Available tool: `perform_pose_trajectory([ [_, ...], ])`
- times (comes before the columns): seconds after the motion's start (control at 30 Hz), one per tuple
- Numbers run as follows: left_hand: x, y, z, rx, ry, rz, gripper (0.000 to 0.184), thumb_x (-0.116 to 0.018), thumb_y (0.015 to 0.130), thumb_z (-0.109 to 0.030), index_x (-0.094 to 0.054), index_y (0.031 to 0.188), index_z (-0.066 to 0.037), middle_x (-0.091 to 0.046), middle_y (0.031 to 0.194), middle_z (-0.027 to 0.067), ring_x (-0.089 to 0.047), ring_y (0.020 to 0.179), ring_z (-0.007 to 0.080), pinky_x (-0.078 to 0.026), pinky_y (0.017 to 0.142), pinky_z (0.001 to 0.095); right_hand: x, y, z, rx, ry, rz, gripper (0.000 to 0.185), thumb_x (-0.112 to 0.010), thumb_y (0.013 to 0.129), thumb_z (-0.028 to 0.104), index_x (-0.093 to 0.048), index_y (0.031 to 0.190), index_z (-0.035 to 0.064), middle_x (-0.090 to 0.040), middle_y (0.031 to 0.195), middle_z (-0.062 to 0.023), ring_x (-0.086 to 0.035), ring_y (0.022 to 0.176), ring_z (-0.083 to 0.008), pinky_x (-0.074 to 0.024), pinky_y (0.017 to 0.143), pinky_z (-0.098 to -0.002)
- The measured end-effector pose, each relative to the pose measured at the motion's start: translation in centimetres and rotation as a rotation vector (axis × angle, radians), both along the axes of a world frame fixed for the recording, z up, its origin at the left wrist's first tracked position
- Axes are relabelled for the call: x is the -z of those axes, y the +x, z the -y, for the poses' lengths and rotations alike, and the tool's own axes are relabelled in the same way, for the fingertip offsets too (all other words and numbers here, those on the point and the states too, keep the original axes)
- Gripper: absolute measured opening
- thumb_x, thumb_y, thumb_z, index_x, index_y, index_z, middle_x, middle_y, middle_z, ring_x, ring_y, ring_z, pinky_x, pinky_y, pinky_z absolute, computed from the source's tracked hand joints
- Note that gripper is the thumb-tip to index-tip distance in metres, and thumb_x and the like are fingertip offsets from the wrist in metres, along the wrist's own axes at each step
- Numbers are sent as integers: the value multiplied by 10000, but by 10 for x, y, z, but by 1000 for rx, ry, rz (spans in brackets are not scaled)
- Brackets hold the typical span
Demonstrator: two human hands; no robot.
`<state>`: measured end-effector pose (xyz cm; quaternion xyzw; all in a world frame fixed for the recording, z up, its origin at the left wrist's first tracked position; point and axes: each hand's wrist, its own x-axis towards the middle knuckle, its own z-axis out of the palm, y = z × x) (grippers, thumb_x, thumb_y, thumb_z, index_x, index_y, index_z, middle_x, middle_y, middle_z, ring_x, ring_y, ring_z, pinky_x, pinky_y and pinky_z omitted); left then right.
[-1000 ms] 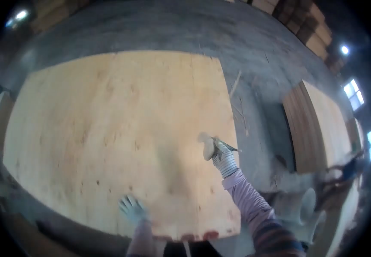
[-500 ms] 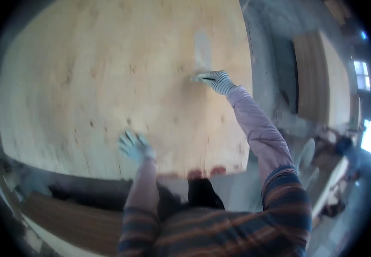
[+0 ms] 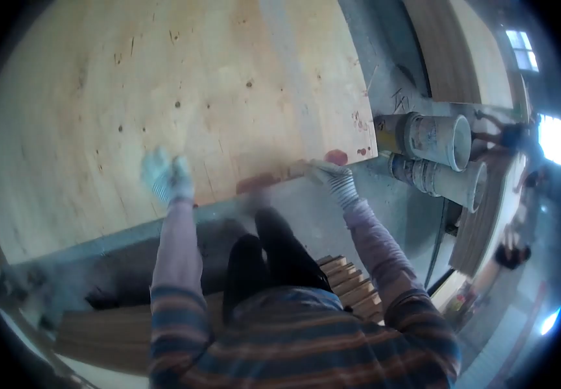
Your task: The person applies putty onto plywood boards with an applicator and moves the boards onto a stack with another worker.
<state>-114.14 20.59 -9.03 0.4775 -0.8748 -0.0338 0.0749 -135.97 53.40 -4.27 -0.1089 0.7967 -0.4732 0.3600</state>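
A large sheet of plywood (image 3: 215,65) with dark knots and cracks fills the upper left. My right hand (image 3: 335,180), in a striped glove, is closed at the sheet's near edge, beside a red mark (image 3: 336,157). It grips a scraper (image 3: 298,168), mostly hidden and smeared by motion. A pale, wide streak (image 3: 287,45) runs down the plywood toward this hand. My left hand (image 3: 169,176), in a light glove and somewhat blurred, is over the sheet near its front edge, fingers apart and holding nothing.
Stacked buckets (image 3: 439,139) lie beside the sheet's right corner. A stack of boards (image 3: 455,52) stands at the upper right, another (image 3: 488,214) below it. Wood strips (image 3: 352,285) are near my legs. People (image 3: 513,256) are in the background at right.
My right hand has come down the sheet to its near edge, and the streak now extends that far. My view has shifted, bringing the buckets into sight. The left hand remains over the sheet.
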Motion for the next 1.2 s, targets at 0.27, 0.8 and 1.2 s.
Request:
perform_pose_trajectory([
  [0.27, 39, 48, 9, -257, -168, 144, 566, -485, 923, -435, -436, 1364, -83, -415, 1400, 190, -377, 1292, 386, -314, 1038, 546, 32, -195, 93, 264, -366, -105, 258, -656, 883, 145, -687, 1101, 11, -700, 955, -41, -652, 846, -159, -517, 785, -300],
  [0.8, 9, 35, 9, -315, 63, 111, 606, -510, 884, -359, -364, 1386, -53, -354, 1423, 230, -293, 1328, 443, -223, 1074, 596, 50, 53, -3, 38, -50, -368, 218, -632, 871, -5, -698, 1078, -6, -704, 1076, -108, -662, 986, -168, -516, 883, -297],
  [1.2, 11, 239, 175, -182, -32, 59, 549, -482, 904, -355, -426, 1384, -95, -383, 1439, 185, -317, 1344, 411, -228, 1081, 591, 33, 150, 251, 147, -148, -7, 281, -634, 909, 78, -645, 1168, -29, -690, 1047, -78, -639, 922, -130, -507, 832, -254],
])
